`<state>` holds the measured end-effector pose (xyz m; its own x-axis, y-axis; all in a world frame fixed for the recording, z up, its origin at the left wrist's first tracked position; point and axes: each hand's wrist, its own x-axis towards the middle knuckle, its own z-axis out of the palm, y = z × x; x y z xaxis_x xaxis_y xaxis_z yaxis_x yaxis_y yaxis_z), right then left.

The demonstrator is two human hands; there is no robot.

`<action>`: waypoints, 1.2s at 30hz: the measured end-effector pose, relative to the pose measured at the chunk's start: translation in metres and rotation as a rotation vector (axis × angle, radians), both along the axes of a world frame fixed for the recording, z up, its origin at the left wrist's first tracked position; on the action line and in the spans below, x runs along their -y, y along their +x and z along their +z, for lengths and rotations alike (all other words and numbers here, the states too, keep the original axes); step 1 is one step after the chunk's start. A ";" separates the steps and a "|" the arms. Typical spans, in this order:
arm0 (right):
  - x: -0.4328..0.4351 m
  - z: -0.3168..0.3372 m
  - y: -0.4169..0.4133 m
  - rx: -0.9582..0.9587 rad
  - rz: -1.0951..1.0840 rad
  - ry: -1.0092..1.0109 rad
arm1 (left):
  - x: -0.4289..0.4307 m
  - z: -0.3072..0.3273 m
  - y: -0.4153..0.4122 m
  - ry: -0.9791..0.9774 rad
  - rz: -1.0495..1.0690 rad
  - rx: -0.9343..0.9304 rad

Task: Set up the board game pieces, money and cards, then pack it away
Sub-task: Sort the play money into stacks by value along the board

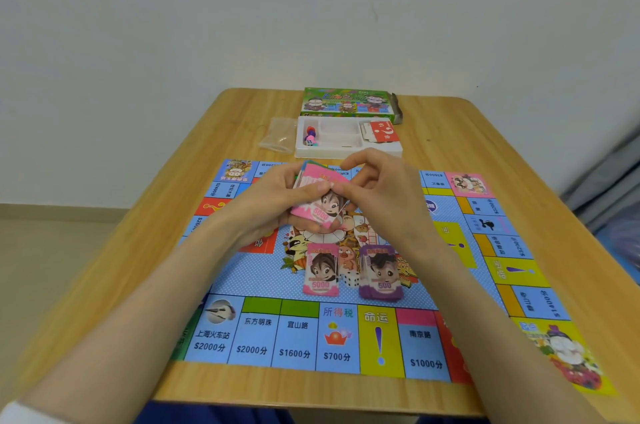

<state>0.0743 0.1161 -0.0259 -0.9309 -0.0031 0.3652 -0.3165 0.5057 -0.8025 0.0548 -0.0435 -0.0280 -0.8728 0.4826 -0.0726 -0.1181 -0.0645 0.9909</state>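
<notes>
Fingers (308, 190) of left hand (273, 201) and right hand (384, 195) are clamped on one stack of pink paper play-money notes (317, 212), printed 5000, held over the far half of the board.

Head view, surroundings:
- Light-wood rectangular table (207, 153) carries a flat blue printed game board (298, 333).
- At board centre, nearer the person than the hands: pink 5000 note pile (320, 269), purple 500 note pile (381, 273), and a white dotted die (350, 279) between them, just beside both.
- Beyond the board: white plastic compartment tray (341, 150). L compartment holds small coloured playing pieces (310, 136); R compartment holds a red card w/ white question mark (384, 131).
- Clear plastic bag (278, 137) lies just L of the tray.
- Green cardboard game box (346, 101), end flap open, sits behind the tray.
- Obstruction: hands mask part of the tray's near edge and the board's far row; forearms cover parts of the board's sides.

Grip detail: left hand cradles the stack from below, thumb flat across the top note. Right hand pinches the stack's R edge, fingertips next to the L thumb tip. Stack is tilted, far end raised; green and blue note edges show at that end. Stack-to-board contact: cannot tell.
</notes>
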 end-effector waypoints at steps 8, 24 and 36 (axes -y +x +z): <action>-0.004 0.006 -0.001 0.034 0.053 -0.046 | 0.004 -0.004 -0.010 0.055 0.262 -0.051; 0.006 -0.004 0.003 0.358 0.419 0.402 | 0.007 -0.004 -0.011 0.060 0.298 -0.035; 0.002 -0.003 -0.003 0.205 0.161 0.236 | 0.006 -0.002 -0.008 0.054 0.241 -0.044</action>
<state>0.0718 0.1145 -0.0286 -0.9655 -0.2180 0.1421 -0.2515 0.6418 -0.7245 0.0468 -0.0491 -0.0303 -0.9649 0.2623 -0.0117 -0.0497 -0.1386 0.9891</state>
